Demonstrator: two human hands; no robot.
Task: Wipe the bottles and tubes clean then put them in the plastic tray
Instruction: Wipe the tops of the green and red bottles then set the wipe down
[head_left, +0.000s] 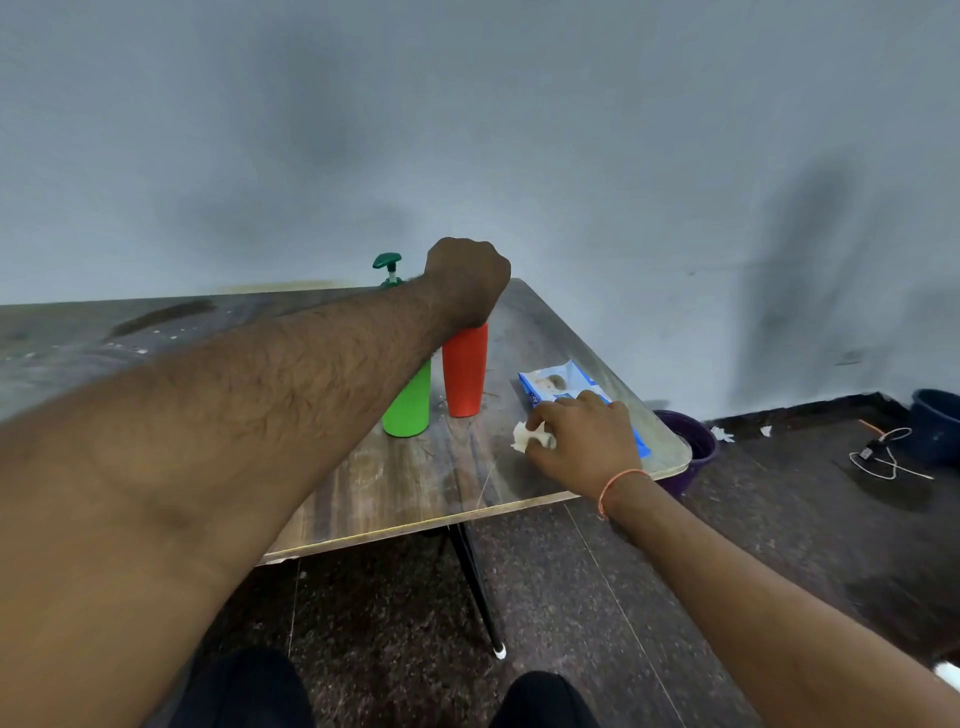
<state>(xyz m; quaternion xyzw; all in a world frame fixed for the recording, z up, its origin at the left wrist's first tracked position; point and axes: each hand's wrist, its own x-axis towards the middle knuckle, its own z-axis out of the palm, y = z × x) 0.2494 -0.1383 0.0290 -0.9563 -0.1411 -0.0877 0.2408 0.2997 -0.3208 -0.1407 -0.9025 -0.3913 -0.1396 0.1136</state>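
Observation:
An orange tube (465, 373) stands upright on the wooden table (395, 483). My left hand (466, 280) reaches across and is closed over its top. A green tube (409, 401) stands just left of it, its upper part hidden behind my left forearm. Behind my left wrist only the pump head of a green pump bottle (388, 267) shows. My right hand (584, 434) rests low on the table near the right edge and pinches a crumpled white wipe (525, 435). The plastic tray is not in view.
A blue pack of wipes (558, 387) lies beside my right hand at the table's right edge. A purple bucket (693, 447) stands on the floor just past that edge. Farther right on the floor lie a white cable (885, 452) and a dark blue tub (937, 423).

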